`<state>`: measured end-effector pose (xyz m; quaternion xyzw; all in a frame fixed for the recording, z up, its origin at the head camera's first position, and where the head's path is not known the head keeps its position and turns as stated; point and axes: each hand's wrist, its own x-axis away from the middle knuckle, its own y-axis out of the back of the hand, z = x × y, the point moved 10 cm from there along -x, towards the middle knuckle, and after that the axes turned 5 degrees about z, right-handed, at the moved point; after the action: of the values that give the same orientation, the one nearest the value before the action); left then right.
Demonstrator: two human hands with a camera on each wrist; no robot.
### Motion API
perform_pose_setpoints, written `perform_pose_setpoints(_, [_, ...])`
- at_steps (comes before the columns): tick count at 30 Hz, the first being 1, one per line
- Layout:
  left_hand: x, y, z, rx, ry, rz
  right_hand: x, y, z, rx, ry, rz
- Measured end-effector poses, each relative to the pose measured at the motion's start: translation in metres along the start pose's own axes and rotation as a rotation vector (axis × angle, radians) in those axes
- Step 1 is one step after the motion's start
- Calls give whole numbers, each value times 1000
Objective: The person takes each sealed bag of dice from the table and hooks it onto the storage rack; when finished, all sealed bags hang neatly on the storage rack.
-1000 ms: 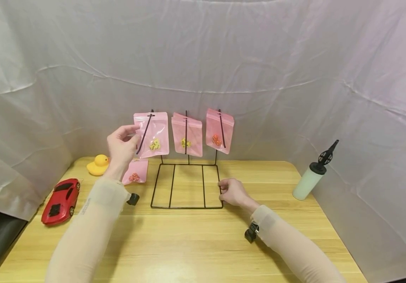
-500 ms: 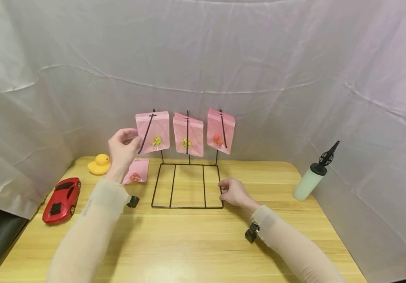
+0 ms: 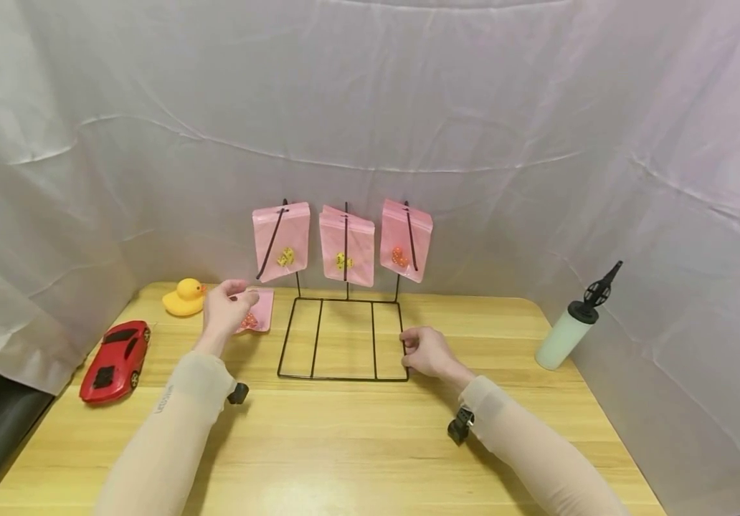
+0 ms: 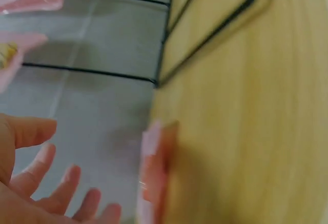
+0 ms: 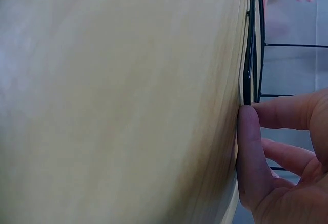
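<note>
My left hand (image 3: 224, 312) hovers beside and partly over a pink zip bag with red dice (image 3: 255, 319) on the table. Its fingers (image 4: 62, 188) are spread and hold nothing in the left wrist view. At the right side of a black wire display rack (image 3: 344, 378), my right hand (image 3: 428, 351) pinches the base wire between thumb and fingers. Three hooks on the rack carry pink bags: yellow dice in the left bag (image 3: 269, 233), yellow dice in the front middle bag (image 3: 360, 247) with another behind it, and orange dice in the right bag (image 3: 396, 229).
A yellow rubber duck (image 3: 183, 299) and a red toy car (image 3: 114, 362) are at the left of the wooden table (image 3: 344, 451). A pale green hand pump (image 3: 563, 340) with a black nozzle stands at the right edge. Grey curtain (image 3: 370, 86) hangs behind.
My left hand has come away from the left hanging bag and moved down toward the bag on the table. That hanging bag now hangs free. My right hand stays on the rack.
</note>
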<state>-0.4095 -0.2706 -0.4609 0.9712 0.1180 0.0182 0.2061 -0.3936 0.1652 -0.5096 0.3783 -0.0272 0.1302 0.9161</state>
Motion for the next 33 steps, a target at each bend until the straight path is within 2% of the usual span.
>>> perform_pose_setpoints(5, [-6, -6, 20, -169, 73, 18, 1, 1, 1, 25, 4, -7])
perform_pose_setpoints(8, [-9, -7, 30, -301, 132, 19, 1, 0, 0, 8, 1, 0])
perform_pose_setpoints(11, [-11, -6, 39, -387, 181, 21, 0, -2, 0, -4, 2, 7])
perform_pose_setpoints(13, [-13, -4, 42, -423, 176, 23, 0, -2, 0, 2, 7, 8])
perform_pose_setpoints(18, [-27, 3, 55, -384, 158, 13, -1, -3, 0, -10, 1, 7])
perform_pose_setpoints(20, [-29, 6, 59, -343, 181, 25, -1, -3, -1, -28, -7, 11])
perform_pose_setpoints(22, [-27, 7, 62, -305, 205, 40, 0, -3, -1, -39, -15, 15])
perform_pose_setpoints(25, [-19, 8, 57, -269, 228, 65, -1, -3, -2, -41, -17, 16])
perform_pose_setpoints(33, [-9, 6, 54, -220, 188, 73, -3, -1, -3, -46, -10, 14])
